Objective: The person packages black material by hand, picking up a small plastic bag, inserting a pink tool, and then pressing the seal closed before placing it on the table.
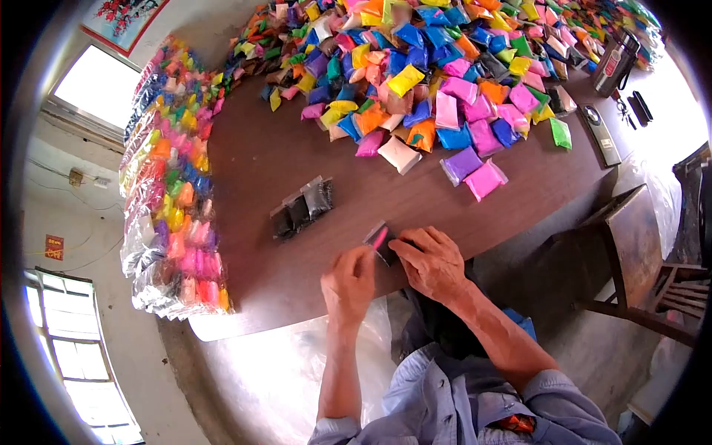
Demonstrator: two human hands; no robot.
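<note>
A small dark packet with a bright pink strip [380, 240] is at the table's near edge, between my two hands. My right hand [433, 264] has its fingers bent and pressed on the packet's right side. Close against its left side is my left hand [347, 285], with thumb and fingers pinched together; what lies between those fingertips is hidden. Further up the table lies a row of black packets [300, 211] in clear plastic, side by side and apart from my hands.
A large heap of coloured packets [415, 81] covers the far side of the brown table [252, 163]. Clear bags of coloured packets [178, 215] are stacked along the left edge. At right are a dark flask [614, 65], a long metallic object [601, 135] and a wooden chair [630, 245].
</note>
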